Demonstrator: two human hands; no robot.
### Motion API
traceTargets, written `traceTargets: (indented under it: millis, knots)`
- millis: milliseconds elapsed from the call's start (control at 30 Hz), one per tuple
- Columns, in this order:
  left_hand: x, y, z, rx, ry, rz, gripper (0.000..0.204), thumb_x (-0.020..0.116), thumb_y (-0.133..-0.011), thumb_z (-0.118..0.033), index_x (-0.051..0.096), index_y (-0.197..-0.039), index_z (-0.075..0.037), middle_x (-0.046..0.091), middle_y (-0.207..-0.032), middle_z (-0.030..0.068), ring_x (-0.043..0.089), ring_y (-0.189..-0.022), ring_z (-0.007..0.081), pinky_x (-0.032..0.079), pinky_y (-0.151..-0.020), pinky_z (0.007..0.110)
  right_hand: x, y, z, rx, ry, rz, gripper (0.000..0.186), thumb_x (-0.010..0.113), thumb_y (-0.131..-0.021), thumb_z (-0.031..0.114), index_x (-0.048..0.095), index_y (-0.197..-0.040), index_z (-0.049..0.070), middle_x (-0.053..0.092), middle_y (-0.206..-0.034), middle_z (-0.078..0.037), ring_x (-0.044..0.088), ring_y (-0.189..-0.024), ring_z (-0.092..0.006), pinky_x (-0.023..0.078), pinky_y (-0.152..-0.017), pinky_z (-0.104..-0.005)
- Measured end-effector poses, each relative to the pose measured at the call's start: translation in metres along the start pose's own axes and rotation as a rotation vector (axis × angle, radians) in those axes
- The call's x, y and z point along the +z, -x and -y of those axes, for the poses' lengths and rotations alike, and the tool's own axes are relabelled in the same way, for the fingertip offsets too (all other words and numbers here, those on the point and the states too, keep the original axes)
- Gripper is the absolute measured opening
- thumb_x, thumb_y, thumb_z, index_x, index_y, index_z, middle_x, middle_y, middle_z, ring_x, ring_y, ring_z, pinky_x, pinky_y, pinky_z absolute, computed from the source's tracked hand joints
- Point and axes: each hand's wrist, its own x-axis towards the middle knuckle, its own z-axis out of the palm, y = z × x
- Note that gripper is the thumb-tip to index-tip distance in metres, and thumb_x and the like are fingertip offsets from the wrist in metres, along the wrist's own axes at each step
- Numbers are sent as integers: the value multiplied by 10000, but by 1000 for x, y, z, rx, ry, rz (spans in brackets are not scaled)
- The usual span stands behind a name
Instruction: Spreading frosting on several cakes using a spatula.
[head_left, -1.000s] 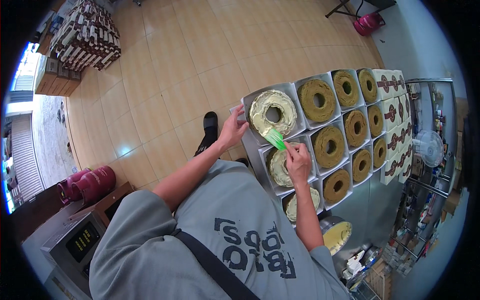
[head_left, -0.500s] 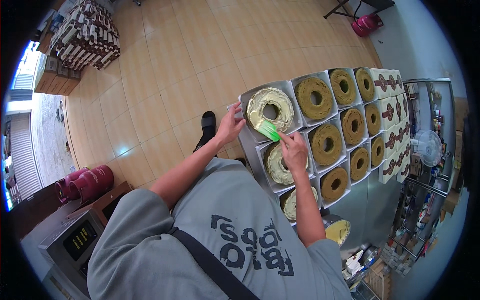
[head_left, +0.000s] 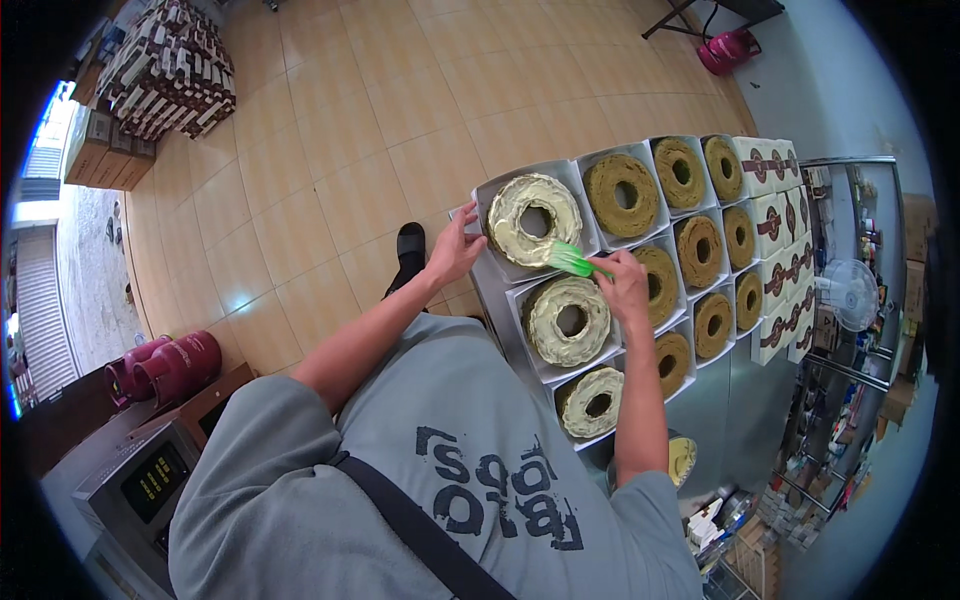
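Observation:
My right hand (head_left: 624,286) is closed on a green pastry brush (head_left: 570,259). Its bristles touch the lower right of a ring cake (head_left: 512,217) coated in pale cream. That cake sits in an open white box (head_left: 484,187), the far left one of several. My left hand (head_left: 456,248) grips the left side of this box, fingers along its wall. Two more cream-coated ring cakes, one in the middle (head_left: 568,346) and one nearest me (head_left: 590,402), stand in boxes below it. To the right, brown ring cakes (head_left: 622,222) without cream sit in boxes, some partly behind my right hand.
Closed white boxes (head_left: 783,228) are stacked at the table's right end. A bowl of pale yellow cream (head_left: 681,459) stands beside my right forearm. Further right are a white fan (head_left: 850,293) and a metal shelf rack. Pink gas cylinders (head_left: 186,364) stand at left.
My right hand has moved right with the brush, which now lies more sideways against the cake's lower right. The middle cream-coated cake shows more fully. My left hand stays at the box.

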Motion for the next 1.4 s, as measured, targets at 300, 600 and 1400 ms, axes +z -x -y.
traceTargets:
  millis: [300,600,1400]
  knots:
    - [0,0,-3,-11,-20,17,754,682,-971,-30,310,-1626,-43,540,-1490,283,742,-1072,297,606,-896,365,1,-18,18,-202,-14,42,280,769,-855,93,837,-1109,187,556,-946,-8,559,-882,-201,428,-865,-348]
    - [0,2,-3,-6,10,7,754,683,-969,-27,310,-1623,-44,541,-1487,286,749,-1049,293,607,-876,355,-43,-45,5,-345,218,94,270,777,-850,113,828,-1100,202,562,-951,-8,563,-891,-196,427,-869,-364]
    - [-4,-6,0,-18,-41,55,778,707,-959,-27,309,-1626,-51,550,-1473,276,736,-1032,280,603,-879,354,-9,9,-8,78,58,-89,242,740,-942,134,821,-1170,151,550,-925,-27,570,-796,-214,485,-697,-349]
